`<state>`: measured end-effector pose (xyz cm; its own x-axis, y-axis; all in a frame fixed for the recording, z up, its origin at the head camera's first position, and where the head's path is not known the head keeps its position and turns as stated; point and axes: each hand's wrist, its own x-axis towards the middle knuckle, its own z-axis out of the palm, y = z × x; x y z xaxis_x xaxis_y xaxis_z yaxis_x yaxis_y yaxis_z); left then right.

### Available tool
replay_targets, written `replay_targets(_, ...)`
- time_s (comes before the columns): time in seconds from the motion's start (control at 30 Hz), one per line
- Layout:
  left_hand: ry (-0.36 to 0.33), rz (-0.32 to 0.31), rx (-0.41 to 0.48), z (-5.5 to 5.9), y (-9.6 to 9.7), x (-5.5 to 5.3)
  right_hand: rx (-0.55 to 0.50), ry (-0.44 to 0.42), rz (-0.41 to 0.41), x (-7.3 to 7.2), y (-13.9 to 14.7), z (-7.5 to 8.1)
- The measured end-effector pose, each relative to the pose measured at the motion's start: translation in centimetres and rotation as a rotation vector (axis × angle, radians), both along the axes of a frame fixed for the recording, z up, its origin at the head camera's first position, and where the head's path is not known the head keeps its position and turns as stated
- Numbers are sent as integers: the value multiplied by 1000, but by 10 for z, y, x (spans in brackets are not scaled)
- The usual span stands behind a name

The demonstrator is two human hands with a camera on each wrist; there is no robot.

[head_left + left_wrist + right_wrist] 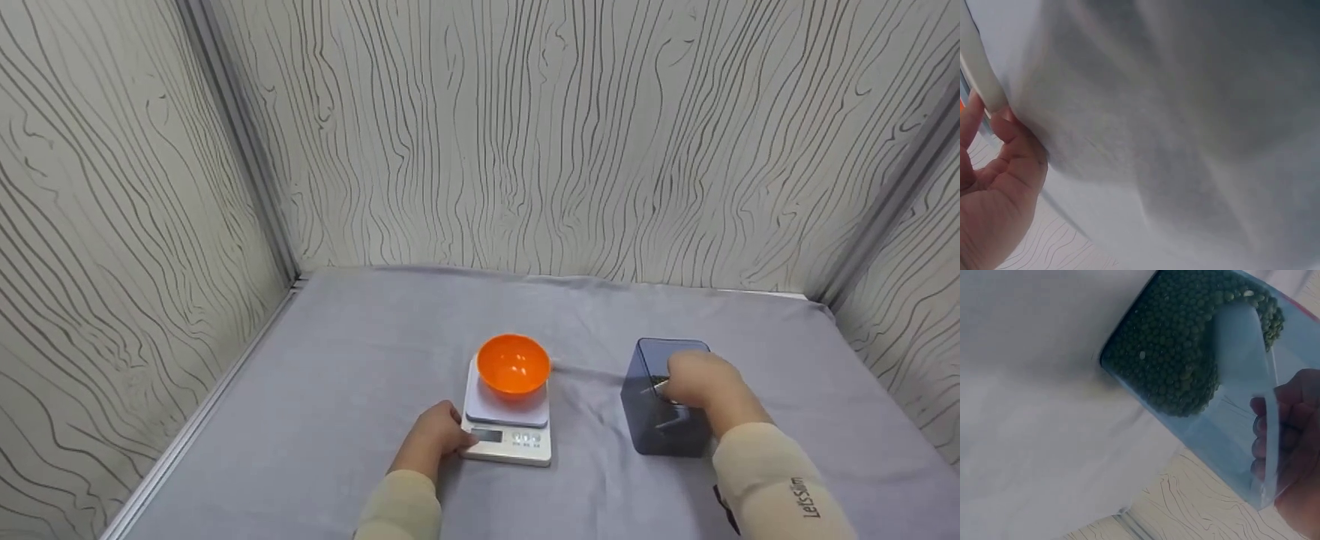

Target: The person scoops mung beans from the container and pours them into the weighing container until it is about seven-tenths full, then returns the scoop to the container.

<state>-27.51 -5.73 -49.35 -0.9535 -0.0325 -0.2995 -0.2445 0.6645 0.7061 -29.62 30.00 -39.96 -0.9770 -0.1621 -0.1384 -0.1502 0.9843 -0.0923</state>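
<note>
An orange bowl sits on the white platform of a digital kitchen scale. My left hand pinches the scale's near left corner, with the thumb on top beside the display. The left wrist view shows the fingertips at the scale's pale edge. To the right stands a clear bluish container, and my right hand reaches into its mouth. In the right wrist view that hand grips the handle of a translucent scoop, whose head lies among green mung beans.
A grey cloth with some wrinkles covers the table. Wood-grain patterned panels enclose the back and sides, joined by grey corner posts. The container stands a short way right of the scale.
</note>
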Motion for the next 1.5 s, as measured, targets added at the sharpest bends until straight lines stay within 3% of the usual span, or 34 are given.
replay_targets(0.33, -22, 8, -12, 1, 1, -1, 104, 69, 106, 4, 12, 12)
replay_targets(0.6, -58, 20, -22, 0, 2, -2, 10, 26, 78, 8, 23, 18)
replay_targets(0.83, -17, -1, -14, 1, 1, 1, -5, 18, 80, 9, 29, 18)
replay_targets(1.13, -36, 13, -1, 2, 0, 3, -74, 71, 67, 12, 40, 17)
replay_targets(1.5, -48, 19, -1, 4, 2, 3, -276, 83, 12, 17, 62, 11)
